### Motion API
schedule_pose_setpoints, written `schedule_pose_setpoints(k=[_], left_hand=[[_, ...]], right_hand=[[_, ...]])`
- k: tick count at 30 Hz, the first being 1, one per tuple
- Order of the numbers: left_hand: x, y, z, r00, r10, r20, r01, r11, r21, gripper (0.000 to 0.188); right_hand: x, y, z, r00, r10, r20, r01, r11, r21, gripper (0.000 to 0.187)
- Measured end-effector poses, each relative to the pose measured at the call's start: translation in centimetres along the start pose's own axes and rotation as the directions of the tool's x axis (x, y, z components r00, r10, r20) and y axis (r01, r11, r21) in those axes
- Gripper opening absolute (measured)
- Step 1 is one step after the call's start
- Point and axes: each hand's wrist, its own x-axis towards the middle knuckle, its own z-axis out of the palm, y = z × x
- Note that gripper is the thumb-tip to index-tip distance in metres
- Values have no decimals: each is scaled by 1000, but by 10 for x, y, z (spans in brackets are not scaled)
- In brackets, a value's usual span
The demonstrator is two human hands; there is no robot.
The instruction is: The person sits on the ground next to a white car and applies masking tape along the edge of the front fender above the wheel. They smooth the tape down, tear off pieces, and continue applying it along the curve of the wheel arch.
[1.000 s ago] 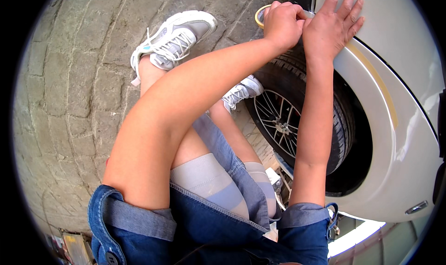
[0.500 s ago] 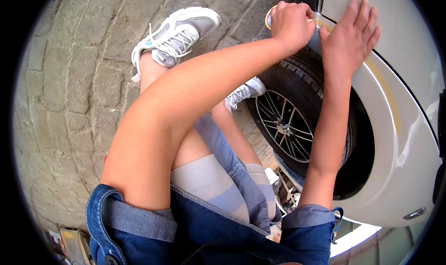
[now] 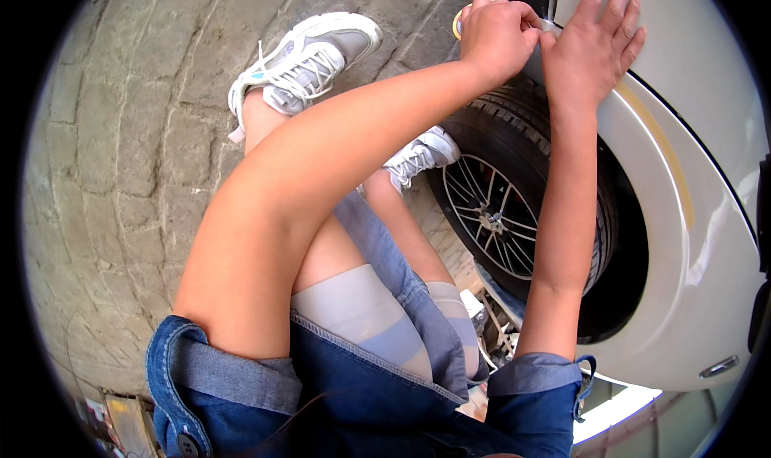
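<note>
The left hand [image 3: 498, 36] has its fingers curled tight around a small yellowish tape roll [image 3: 458, 20] at the cream car fender [image 3: 683, 217], the right hand [image 3: 590, 48] pressed flat, fingers spread; a crooked pull could wrinkle the strip.

a roll of tape [image 3: 458, 21], yellowish and ring-shaped, shows only as a small curved edge past the knuckles of the closed left hand [image 3: 496, 34], which grips it. it sits just above the tyre [image 3: 522, 137], at the pale car body's [image 3: 691, 217] wheel-arch edge; its face is hidden.
</note>
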Motion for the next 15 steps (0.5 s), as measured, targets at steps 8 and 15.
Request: schedule_pose_setpoints(k=[8, 15], left_hand=[[1, -7, 5, 1000, -21, 16, 22, 997, -78, 9], [1, -9, 5, 998, -59, 32, 62, 990, -123, 8]], right_hand=[[-3, -7, -10, 999, 4, 39, -5, 1000, 20, 92], [-4, -3, -3, 999, -28, 33, 28, 999, -20, 93]])
